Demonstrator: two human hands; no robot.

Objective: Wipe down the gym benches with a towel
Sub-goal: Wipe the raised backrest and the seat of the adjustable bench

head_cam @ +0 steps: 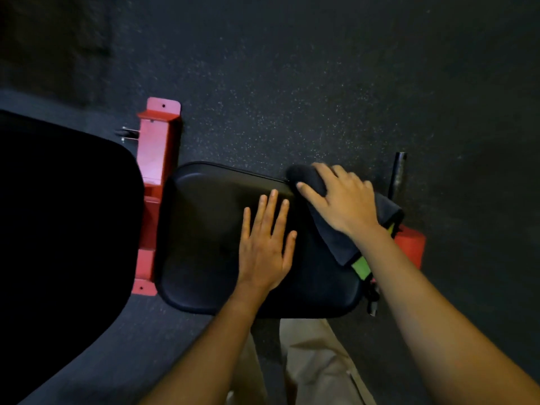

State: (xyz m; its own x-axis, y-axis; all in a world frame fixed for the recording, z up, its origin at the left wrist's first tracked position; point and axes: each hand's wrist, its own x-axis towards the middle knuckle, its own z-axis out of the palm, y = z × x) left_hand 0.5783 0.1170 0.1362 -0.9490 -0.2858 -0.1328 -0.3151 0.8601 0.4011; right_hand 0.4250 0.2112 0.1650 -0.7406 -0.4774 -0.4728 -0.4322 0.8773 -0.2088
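Looking straight down on a gym bench (187, 200), the head view centres on its black seat pad (210, 267). A larger black back pad (64, 223) lies to the left, and the red frame (155, 153) shows in the gap between the two.

The right hand (344, 200) sits at the far right corner of the seat pad on a dark grey towel (333, 241). Its fingers (321, 168) curl over the bunched end of the cloth with the thumb laid along the near side, so the towel is both held and pressed against the pad. The rest of the towel trails back under the wrist toward the pad's right edge, where a green tag (361, 266) shows.

The left hand (263, 247) lies flat on the middle of the pad, its fingers (273, 206) straight and slightly spread, holding nothing. It appears to serve as a brace.

The bench's long axis runs left to right in the view, and nearly all of the seat surface lies to the left of the towel and nearer the person. A wiping stroke from this corner would therefore probably sweep leftward and toward the body. The left hand, just beside the towel, lies in that path and would need to lift or shift.

Speckled rubber floor (292, 83) surrounds the bench, and a black bar (399, 171) stands beyond the right hand.
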